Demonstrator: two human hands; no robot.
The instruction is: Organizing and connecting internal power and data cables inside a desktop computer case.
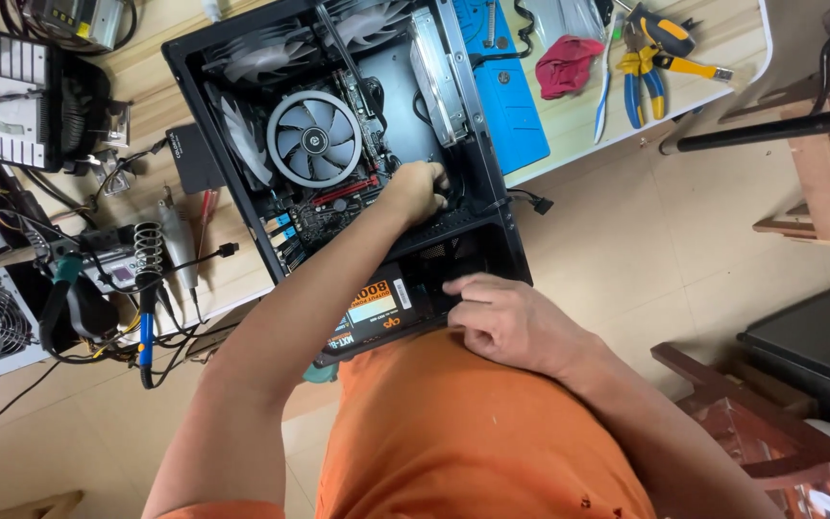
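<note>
Cables (444, 187) inside PC case (506, 240) under curled left grip (418, 189); pinch state unclear.

Pliers (644, 75) right of computer case (506, 252)

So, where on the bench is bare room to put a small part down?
Bare wood shows between the red cloth and the pliers, and beyond the pliers toward the bench edge. Left of the computer case, cables and the soldering iron crowd it.

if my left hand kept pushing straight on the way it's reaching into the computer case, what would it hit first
Probably the black cables right at the fingertips of the left hand, then the metal drive bracket along the case wall beyond. Depth inside the computer case is hard to judge from above.
</note>
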